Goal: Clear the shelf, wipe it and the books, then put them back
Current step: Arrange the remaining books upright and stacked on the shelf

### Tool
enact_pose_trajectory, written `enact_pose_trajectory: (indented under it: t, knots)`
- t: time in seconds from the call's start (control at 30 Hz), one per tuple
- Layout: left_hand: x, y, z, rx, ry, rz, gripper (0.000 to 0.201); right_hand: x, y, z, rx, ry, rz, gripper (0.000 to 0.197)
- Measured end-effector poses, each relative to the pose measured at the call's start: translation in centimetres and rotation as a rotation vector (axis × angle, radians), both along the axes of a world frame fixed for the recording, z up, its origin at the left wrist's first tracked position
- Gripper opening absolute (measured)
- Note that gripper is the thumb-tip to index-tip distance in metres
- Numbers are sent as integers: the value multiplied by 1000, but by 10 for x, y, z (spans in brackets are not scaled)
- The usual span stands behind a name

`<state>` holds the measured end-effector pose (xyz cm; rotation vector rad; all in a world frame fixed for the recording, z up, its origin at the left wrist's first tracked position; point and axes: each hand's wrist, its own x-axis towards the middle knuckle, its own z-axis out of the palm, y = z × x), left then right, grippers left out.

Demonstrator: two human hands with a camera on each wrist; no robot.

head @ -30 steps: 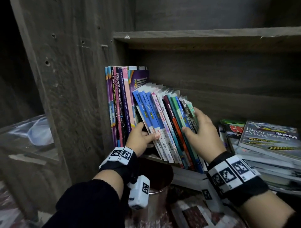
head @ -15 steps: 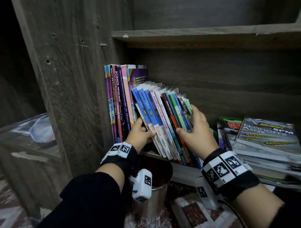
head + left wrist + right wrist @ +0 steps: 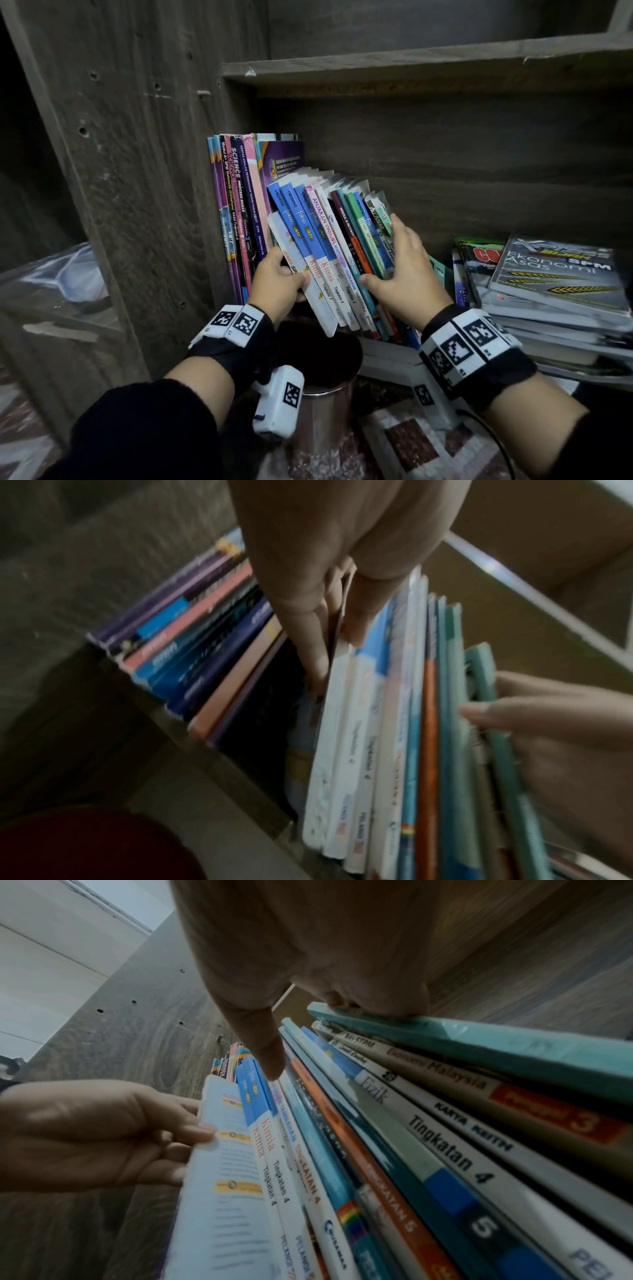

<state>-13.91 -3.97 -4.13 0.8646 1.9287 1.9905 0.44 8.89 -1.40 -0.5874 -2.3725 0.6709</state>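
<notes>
A bundle of several thin textbooks (image 3: 329, 246) with blue, white, orange and green spines leans left on the wooden shelf (image 3: 387, 346), its lower ends past the front edge. My left hand (image 3: 279, 284) grips the bundle's left side, thumb on a white spine and fingers (image 3: 315, 653) tucked behind the outermost book. My right hand (image 3: 400, 274) clamps the right side, with its thumb (image 3: 268, 1056) pressed on the spines and its fingers curled over a teal book (image 3: 479, 1047). More tall books (image 3: 236, 212) stand upright against the left wall.
A flat stack of books (image 3: 555, 274) lies at the shelf's right. A metal can (image 3: 325, 401) with a dark red inside stands just below my left wrist. The upper shelf board (image 3: 411, 65) hangs overhead. The cabinet side panel (image 3: 137, 171) closes off the left.
Both hands have drawn the leaning bundle slightly left and toward me. The outermost white book now sticks out lower than the rest.
</notes>
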Motion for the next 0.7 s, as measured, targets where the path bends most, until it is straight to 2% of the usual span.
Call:
enact_pose_trajectory:
  t: [0.13, 0.27, 0.43, 0.53, 0.63, 0.7]
  knots:
    - [12, -28, 11, 23, -43, -37, 35, 7, 3, -3, -20, 21, 75, 100]
    - [31, -56, 30, 130, -57, -82, 39, 18, 3, -8, -57, 67, 136, 97]
    - [59, -70, 45, 238, -44, -213, 45, 32, -13, -10, -39, 260, 206, 84]
    - [68, -65, 50, 316, -83, -310, 51, 41, -19, -4, -352, 301, 279, 82]
    - [76, -53, 53, 380, -145, -393, 57, 48, -9, -1, -745, 330, 471, 48]
    - [80, -42, 55, 348, -165, -406, 57, 59, 2, 8, -824, 501, 358, 22]
